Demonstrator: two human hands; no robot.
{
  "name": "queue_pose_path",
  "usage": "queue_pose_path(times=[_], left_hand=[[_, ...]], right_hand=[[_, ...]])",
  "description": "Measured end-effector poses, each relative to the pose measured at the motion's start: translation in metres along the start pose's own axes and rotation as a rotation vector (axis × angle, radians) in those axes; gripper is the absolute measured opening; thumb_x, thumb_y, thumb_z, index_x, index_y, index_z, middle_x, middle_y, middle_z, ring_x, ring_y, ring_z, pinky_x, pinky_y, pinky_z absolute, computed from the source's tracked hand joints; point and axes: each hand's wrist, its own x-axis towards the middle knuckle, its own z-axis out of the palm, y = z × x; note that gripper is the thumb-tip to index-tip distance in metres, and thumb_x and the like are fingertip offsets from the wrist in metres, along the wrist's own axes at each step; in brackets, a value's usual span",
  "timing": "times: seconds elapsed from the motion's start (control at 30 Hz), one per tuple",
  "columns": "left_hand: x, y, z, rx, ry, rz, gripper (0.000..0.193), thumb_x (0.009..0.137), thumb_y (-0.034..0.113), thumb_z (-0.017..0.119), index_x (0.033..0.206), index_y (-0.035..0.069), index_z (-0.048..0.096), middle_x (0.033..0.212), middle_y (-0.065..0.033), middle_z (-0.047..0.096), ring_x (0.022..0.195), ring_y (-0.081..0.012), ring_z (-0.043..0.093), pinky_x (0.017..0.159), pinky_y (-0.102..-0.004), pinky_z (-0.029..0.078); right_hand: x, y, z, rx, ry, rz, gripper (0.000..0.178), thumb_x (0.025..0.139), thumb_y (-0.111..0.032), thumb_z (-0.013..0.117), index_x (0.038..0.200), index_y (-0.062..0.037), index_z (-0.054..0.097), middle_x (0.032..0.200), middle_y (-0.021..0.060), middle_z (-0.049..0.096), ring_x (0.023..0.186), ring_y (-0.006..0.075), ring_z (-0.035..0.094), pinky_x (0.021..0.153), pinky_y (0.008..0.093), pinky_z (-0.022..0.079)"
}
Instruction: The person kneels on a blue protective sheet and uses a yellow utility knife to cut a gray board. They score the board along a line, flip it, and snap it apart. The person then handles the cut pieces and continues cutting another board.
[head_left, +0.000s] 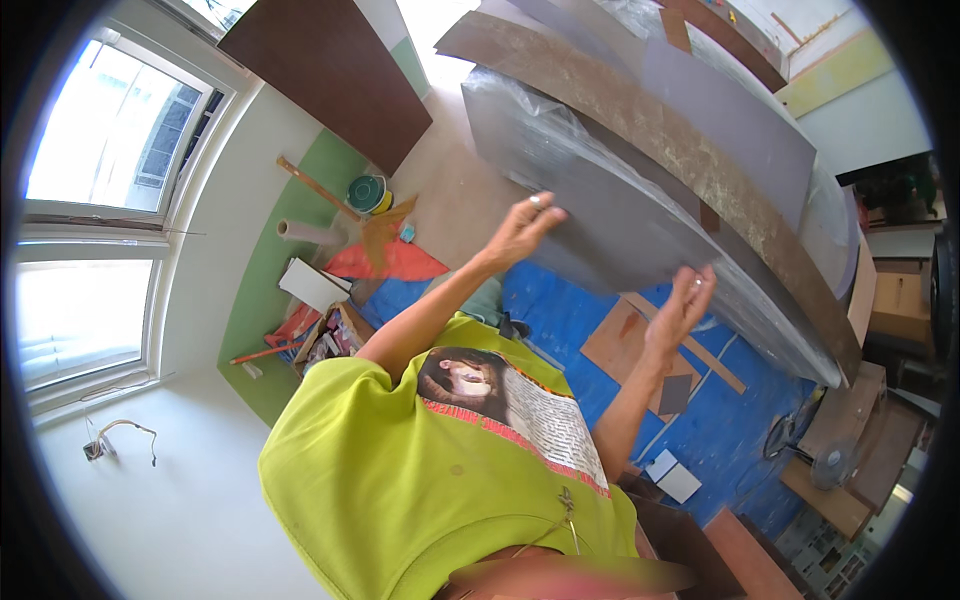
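Observation:
Between my two hands is a dark grey panel (pixel 625 225), thin, flat and slightly blurred. My left hand (pixel 525 228) has its fingers closed at the panel's left edge, with a ring showing on one finger. At the lower right corner, my right hand (pixel 683 305) grips the same panel, fingers pointing up; a ring shows there too. Just beyond it lies a large board wrapped in clear plastic film (pixel 530 105), partly covered by the panel. A long brown board (pixel 640 110) with a dusty, scuffed face rests across the stack behind.
Blue sheeting (pixel 545 300) covers the floor, with brown board offcuts (pixel 620 345) on it. A fan (pixel 830 468) stands at the right. A dark brown panel (pixel 330 75) leans by the wall; a bucket (pixel 369 195) and a roll (pixel 308 233) sit near the window side.

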Motion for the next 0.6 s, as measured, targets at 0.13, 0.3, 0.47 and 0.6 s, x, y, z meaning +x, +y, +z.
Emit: queue_pose_path(times=[0.13,0.3,0.47,0.6], left_hand=[[0.004,0.019,-0.086,0.191,0.583,0.183,0.030,0.101,0.025,0.063,0.110,-0.003,0.065,0.098,-0.0020,0.063,0.092,-0.0117,0.055,0.083,-0.0297,0.047],[0.004,0.046,-0.227,-0.061,0.870,0.289,0.029,0.104,0.024,0.057,0.121,0.000,0.061,0.109,-0.0040,0.065,0.098,-0.0114,0.058,0.087,-0.0278,0.048],[0.035,0.065,-0.343,-0.146,0.912,0.461,0.022,0.105,0.024,0.057,0.114,0.004,0.061,0.102,0.0007,0.065,0.095,-0.0071,0.058,0.084,-0.0245,0.049],[0.077,0.066,-0.434,-0.100,1.064,0.399,0.019,0.104,0.024,0.058,0.110,0.006,0.062,0.100,0.0018,0.065,0.092,-0.0059,0.057,0.080,-0.0229,0.048]], right_hand=[[-0.007,0.009,0.074,0.144,-0.007,-0.044,0.023,0.103,-0.020,0.057,0.120,-0.0053,0.060,0.111,0.0064,0.064,0.101,0.0166,0.062,0.097,0.0301,0.049],[-0.013,0.056,0.171,0.106,-0.210,0.293,0.027,0.102,-0.026,0.061,0.120,-0.0066,0.061,0.106,0.0076,0.067,0.095,0.0147,0.064,0.086,0.0284,0.051],[0.001,0.111,0.344,0.065,-0.608,0.277,0.030,0.099,-0.024,0.063,0.120,-0.0032,0.061,0.105,0.0089,0.068,0.093,0.0152,0.066,0.086,0.0287,0.052],[0.017,0.154,0.497,-0.017,-0.804,0.242,0.030,0.098,-0.023,0.063,0.120,-0.0019,0.061,0.106,0.0089,0.067,0.088,0.0153,0.067,0.082,0.0296,0.053]])
